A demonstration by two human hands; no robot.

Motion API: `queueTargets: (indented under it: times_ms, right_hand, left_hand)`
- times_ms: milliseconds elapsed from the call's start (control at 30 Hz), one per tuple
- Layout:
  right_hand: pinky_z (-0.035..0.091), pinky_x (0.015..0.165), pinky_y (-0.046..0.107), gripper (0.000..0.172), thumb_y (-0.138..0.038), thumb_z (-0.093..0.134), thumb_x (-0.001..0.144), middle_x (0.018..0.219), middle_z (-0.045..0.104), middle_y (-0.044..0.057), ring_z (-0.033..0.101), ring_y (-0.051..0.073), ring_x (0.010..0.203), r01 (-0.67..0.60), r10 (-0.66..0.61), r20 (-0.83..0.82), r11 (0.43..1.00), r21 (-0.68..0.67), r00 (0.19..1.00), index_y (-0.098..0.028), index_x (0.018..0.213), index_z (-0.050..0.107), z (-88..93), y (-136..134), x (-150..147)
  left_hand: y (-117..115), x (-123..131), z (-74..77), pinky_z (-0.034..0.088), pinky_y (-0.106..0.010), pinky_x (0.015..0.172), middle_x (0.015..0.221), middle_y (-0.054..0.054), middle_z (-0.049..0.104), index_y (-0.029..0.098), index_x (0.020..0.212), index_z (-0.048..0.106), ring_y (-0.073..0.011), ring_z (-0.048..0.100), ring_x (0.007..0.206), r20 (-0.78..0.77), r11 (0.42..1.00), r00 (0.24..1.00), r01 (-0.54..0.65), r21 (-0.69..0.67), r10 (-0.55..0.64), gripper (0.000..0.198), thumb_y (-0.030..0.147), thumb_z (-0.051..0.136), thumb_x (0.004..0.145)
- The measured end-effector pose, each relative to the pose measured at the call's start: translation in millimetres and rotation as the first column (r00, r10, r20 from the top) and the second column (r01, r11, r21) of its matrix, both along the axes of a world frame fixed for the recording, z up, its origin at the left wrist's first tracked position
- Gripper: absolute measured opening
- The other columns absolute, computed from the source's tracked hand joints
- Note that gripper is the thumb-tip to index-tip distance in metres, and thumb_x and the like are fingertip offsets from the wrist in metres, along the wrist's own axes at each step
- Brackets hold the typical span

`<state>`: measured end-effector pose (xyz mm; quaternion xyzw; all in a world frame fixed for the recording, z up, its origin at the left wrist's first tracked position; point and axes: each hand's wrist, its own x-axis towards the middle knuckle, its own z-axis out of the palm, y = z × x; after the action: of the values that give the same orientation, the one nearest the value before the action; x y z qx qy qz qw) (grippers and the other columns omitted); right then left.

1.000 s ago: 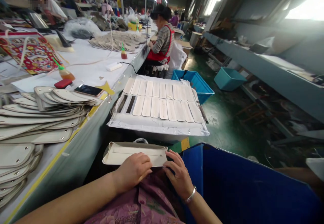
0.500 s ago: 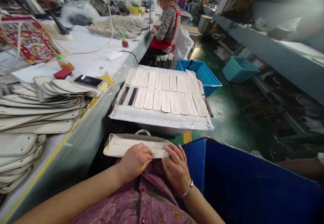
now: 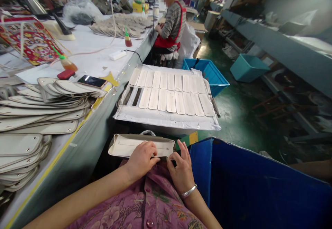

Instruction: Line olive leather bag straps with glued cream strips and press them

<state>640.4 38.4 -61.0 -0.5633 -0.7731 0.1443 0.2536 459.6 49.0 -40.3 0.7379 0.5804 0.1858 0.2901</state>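
A cream leather panel (image 3: 124,146) with folded edges lies across my lap. My left hand (image 3: 141,160) rests on its near edge, fingers curled and pressing down on it. My right hand (image 3: 180,168) pinches the panel's right near corner, with the other fingers raised; a silver bracelet circles the wrist. Just beyond the panel stands a foil-covered tray (image 3: 166,120) bearing two rows of cream strips (image 3: 171,101).
Stacks of cream panels (image 3: 38,111) cover the long white worktable (image 3: 85,56) on my left, with a phone (image 3: 90,81) and glue bottles. A blue bin (image 3: 259,187) stands at my right. A seated person in a red apron (image 3: 169,28) works further down. Blue crates (image 3: 207,77) sit on the green floor.
My view has tilted down slightly. My left hand has slid a little to the right along the panel's edge, and my right fingers have closed into a pinch at the corner.
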Motion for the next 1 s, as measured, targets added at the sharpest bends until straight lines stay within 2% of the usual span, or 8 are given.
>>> queueTargets:
  times_ms: [167,267,333,400,500,600,767,1000]
  right_hand:
    - [0.035,0.100,0.055,0.008,-0.017,0.051,0.079,0.140,0.035,0.014,0.026,0.032,0.133,0.016,-0.016,-0.019,1.000,-0.021,1.000,-0.018,0.072,0.050,-6.7,1.3,-1.3]
    - [0.034,0.100,0.055,0.010,-0.015,0.050,0.080,0.141,0.034,0.018,0.027,0.033,0.132,0.057,-0.063,0.065,0.994,0.099,0.996,-0.015,0.089,0.054,-5.1,-4.4,-7.4]
    - [0.027,0.105,0.055,0.024,-0.012,0.046,0.083,0.136,0.043,0.015,0.027,0.030,0.133,-0.036,-0.002,0.152,0.968,0.248,0.988,-0.016,0.105,0.056,-4.1,-12.2,-10.3]
    - [0.018,0.110,0.051,0.036,-0.006,0.039,0.085,0.127,0.054,0.008,0.032,0.025,0.132,-0.227,0.144,0.250,0.911,0.344,0.957,-0.018,0.116,0.054,-5.0,-20.7,-10.3]
    - [0.013,0.113,0.044,0.046,-0.001,0.032,0.084,0.126,0.056,0.008,0.037,0.021,0.129,-0.394,0.258,0.374,0.849,0.351,0.891,-0.012,0.124,0.051,-8.8,-29.6,-7.1]
    - [0.016,0.112,0.041,0.047,-0.001,0.030,0.083,0.130,0.052,0.012,0.037,0.024,0.129,-0.385,0.210,0.436,0.849,0.362,0.875,-0.007,0.125,0.050,-12.1,-33.3,-6.6]
    - [0.027,0.107,0.042,0.048,-0.005,0.029,0.085,0.132,0.049,0.018,0.036,0.029,0.129,-0.381,0.167,0.472,0.832,0.403,0.866,0.000,0.129,0.044,-18.5,-36.3,-16.4]
    - [0.039,0.100,0.044,0.049,-0.014,0.032,0.088,0.128,0.051,0.021,0.040,0.030,0.126,-0.386,0.174,0.456,0.819,0.426,0.873,-0.001,0.136,0.034,-34.1,-34.4,-38.0]
  left_hand:
    - [3.1,2.3,1.6,0.040,-0.031,0.074,0.081,-0.002,0.054,0.017,0.070,0.056,-0.0181,0.050,0.080,-0.117,1.000,0.993,0.023,0.000,-0.023,0.012,0.023,0.064,0.075]
    - [7.9,4.1,2.4,0.040,-0.032,0.073,0.085,-0.003,0.055,0.017,0.070,0.058,-0.0191,0.050,0.080,-0.176,0.998,0.982,0.069,-0.012,-0.070,0.010,0.024,0.063,0.076]
    - [10.1,5.8,2.4,0.041,-0.033,0.072,0.085,-0.004,0.056,0.018,0.071,0.059,-0.0197,0.050,0.080,-0.193,0.996,0.977,0.082,-0.020,-0.085,0.008,0.024,0.062,0.076]
    - [9.9,5.8,2.9,0.041,-0.033,0.072,0.083,-0.005,0.055,0.017,0.070,0.059,-0.0204,0.050,0.079,-0.204,0.996,0.975,0.083,-0.014,-0.084,0.010,0.023,0.059,0.077]
    - [3.2,-4.4,6.6,0.042,-0.033,0.076,0.089,-0.006,0.055,0.016,0.080,0.059,-0.0203,0.051,0.083,-0.198,0.995,0.976,0.096,0.019,-0.090,0.006,0.021,0.059,0.076]
    - [-10.9,-30.5,11.4,0.039,-0.036,0.084,0.105,-0.007,0.053,0.015,0.103,0.055,-0.0227,0.047,0.098,-0.213,0.989,0.975,0.087,0.118,-0.060,0.034,0.023,0.067,0.072]
    - [-29.0,-67.9,9.0,0.035,-0.033,0.075,0.086,-0.002,0.056,0.018,0.081,0.058,-0.0197,0.048,0.088,-0.243,0.985,0.966,0.124,0.121,-0.092,0.012,0.030,0.059,0.082]
    - [-28.0,-57.4,8.5,0.034,-0.036,0.072,0.083,-0.003,0.058,0.017,0.072,0.058,-0.0208,0.049,0.085,-0.265,0.989,0.964,0.048,0.143,-0.009,0.019,0.023,0.048,0.087]
